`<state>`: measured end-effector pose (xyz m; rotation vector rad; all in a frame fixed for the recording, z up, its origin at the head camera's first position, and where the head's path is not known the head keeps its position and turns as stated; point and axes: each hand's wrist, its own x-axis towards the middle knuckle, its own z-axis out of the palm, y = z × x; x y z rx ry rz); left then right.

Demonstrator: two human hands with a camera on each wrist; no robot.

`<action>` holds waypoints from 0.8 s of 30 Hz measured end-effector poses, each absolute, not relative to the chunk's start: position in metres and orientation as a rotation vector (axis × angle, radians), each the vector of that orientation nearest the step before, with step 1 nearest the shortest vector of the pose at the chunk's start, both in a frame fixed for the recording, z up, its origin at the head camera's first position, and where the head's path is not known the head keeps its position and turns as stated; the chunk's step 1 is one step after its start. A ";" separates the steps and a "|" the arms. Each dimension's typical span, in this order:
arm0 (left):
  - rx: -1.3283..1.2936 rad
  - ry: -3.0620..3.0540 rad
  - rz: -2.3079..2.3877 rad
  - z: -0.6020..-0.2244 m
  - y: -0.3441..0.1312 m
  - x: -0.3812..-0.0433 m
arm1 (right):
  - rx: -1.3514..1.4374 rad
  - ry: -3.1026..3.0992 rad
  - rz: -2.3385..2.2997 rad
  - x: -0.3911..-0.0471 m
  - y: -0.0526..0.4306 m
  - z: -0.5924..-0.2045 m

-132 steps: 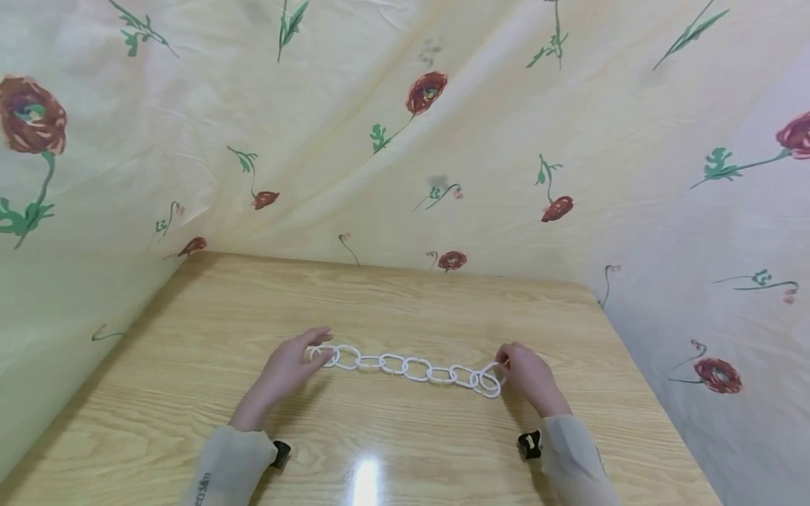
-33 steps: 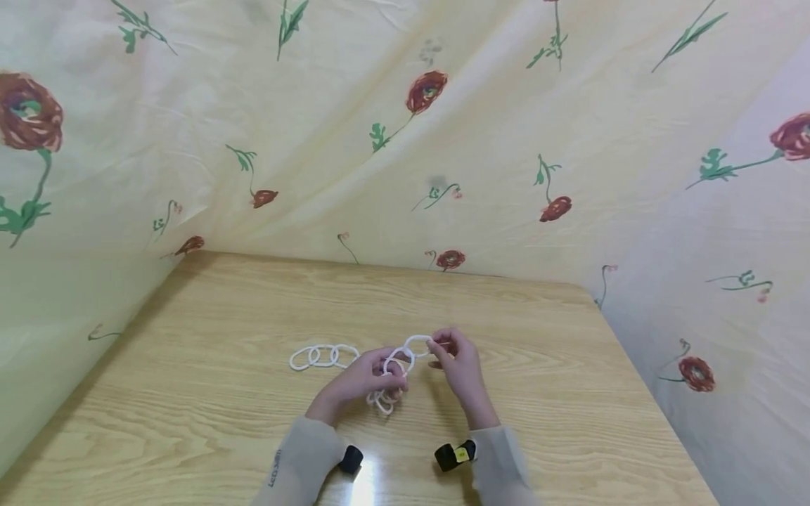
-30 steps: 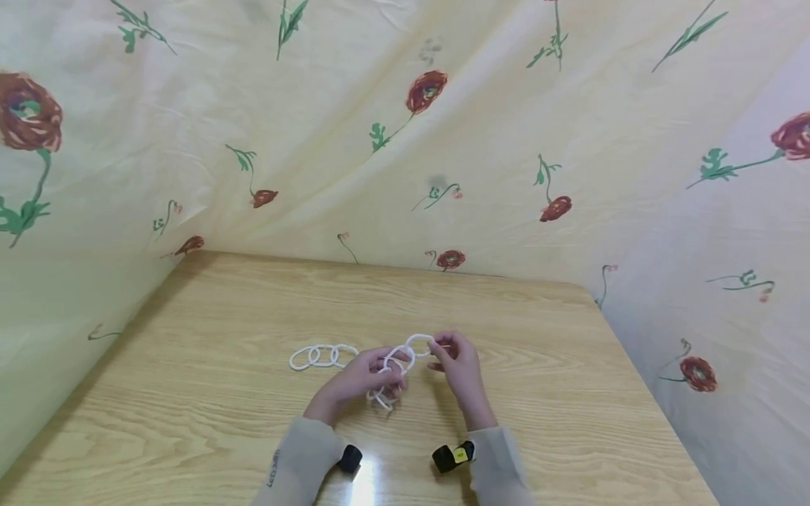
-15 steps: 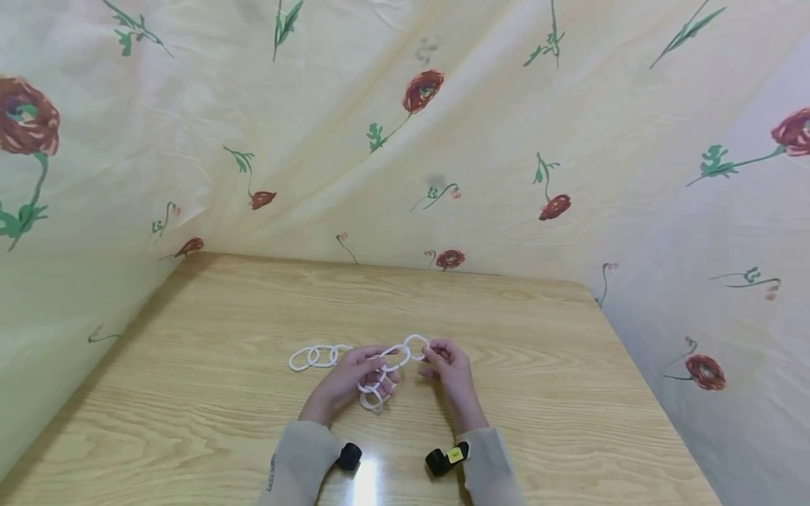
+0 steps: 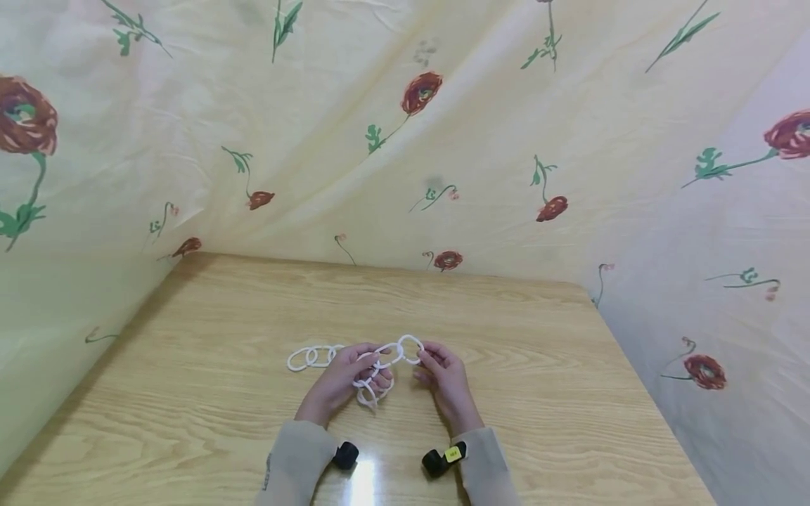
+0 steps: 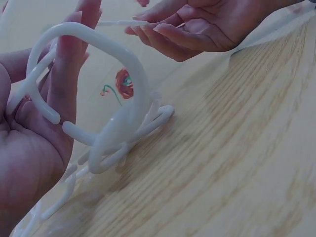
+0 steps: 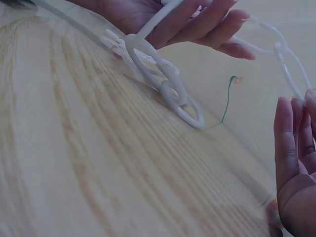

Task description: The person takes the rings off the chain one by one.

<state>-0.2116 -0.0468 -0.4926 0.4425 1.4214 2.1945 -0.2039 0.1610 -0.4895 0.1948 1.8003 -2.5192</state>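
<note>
A chain of white plastic links (image 5: 390, 355) spans the two hands above the table. My left hand (image 5: 342, 379) grips it with thumb and fingers, and several links hang in a loose bunch below the palm. My right hand (image 5: 447, 379) pinches the end link (image 5: 410, 336) between thumb and fingertips. In the left wrist view, a large link (image 6: 136, 69) rests across the left fingers and shows a small gap in its ring. More white links (image 5: 300, 360) lie flat on the table to the left, running out of sight behind the left hand.
The wood-grain table (image 5: 209, 407) extends around both hands. A cream curtain with red flowers (image 5: 316, 140) stands along its back and sides. A black strap device (image 5: 346, 456) sits at the left wrist and another (image 5: 435, 463) at the right.
Earlier the chain lay stretched out with the hands far apart; both have come together near the middle, with links gathered at the left hand. Over the last second both drifted slightly left.
</note>
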 end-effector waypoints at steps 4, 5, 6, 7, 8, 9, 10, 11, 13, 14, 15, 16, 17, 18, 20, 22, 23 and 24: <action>0.465 1.430 2.187 -0.494 -0.046 -0.213 | 0.199 1.757 -2.547 -0.205 0.162 -0.492; 0.472 1.434 2.185 -0.495 -0.046 -0.214 | 0.192 1.751 -2.549 -0.205 0.162 -0.492; 0.473 1.436 2.184 -0.495 -0.046 -0.214 | 0.184 1.752 -2.546 -0.205 0.162 -0.492; 0.474 1.439 2.186 -0.495 -0.045 -0.215 | 0.180 1.746 -2.547 -0.205 0.163 -0.492; 0.476 1.439 2.188 -0.496 -0.045 -0.215 | 0.170 1.746 -2.543 -0.205 0.163 -0.492; 0.475 1.440 2.190 -0.496 -0.045 -0.215 | 0.157 1.749 -2.537 -0.204 0.163 -0.491; 0.474 1.440 2.193 -0.496 -0.045 -0.215 | 0.136 1.755 -2.530 -0.204 0.163 -0.491; 0.473 1.439 2.194 -0.496 -0.044 -0.216 | 0.119 1.757 -2.526 -0.204 0.164 -0.491; 0.468 1.436 2.199 -0.495 -0.044 -0.217 | 0.087 1.757 -2.518 -0.204 0.164 -0.490; 0.465 1.434 2.200 -0.495 -0.044 -0.217 | 0.069 1.761 -2.510 -0.204 0.164 -0.490; 0.464 1.436 2.200 -0.495 -0.043 -0.217 | 0.055 1.763 -2.503 -0.204 0.164 -0.490; 0.462 1.432 2.200 -0.495 -0.043 -0.217 | 0.045 1.763 -2.498 -0.204 0.164 -0.490; 0.458 1.428 2.199 -0.495 -0.043 -0.218 | 0.044 1.760 -2.493 -0.204 0.164 -0.491; 0.455 1.424 2.198 -0.495 -0.043 -0.218 | 0.038 1.766 -2.485 -0.204 0.164 -0.491; 0.449 1.418 2.193 -0.495 -0.043 -0.218 | 0.045 1.767 -2.476 -0.204 0.164 -0.491; 0.445 1.414 2.189 -0.494 -0.043 -0.217 | 0.060 1.768 -2.471 -0.204 0.164 -0.491; 0.444 1.414 2.188 -0.494 -0.043 -0.217 | 0.064 1.770 -2.470 -0.204 0.164 -0.491; 0.444 1.415 2.187 -0.494 -0.043 -0.217 | 0.071 1.771 -2.470 -0.203 0.164 -0.491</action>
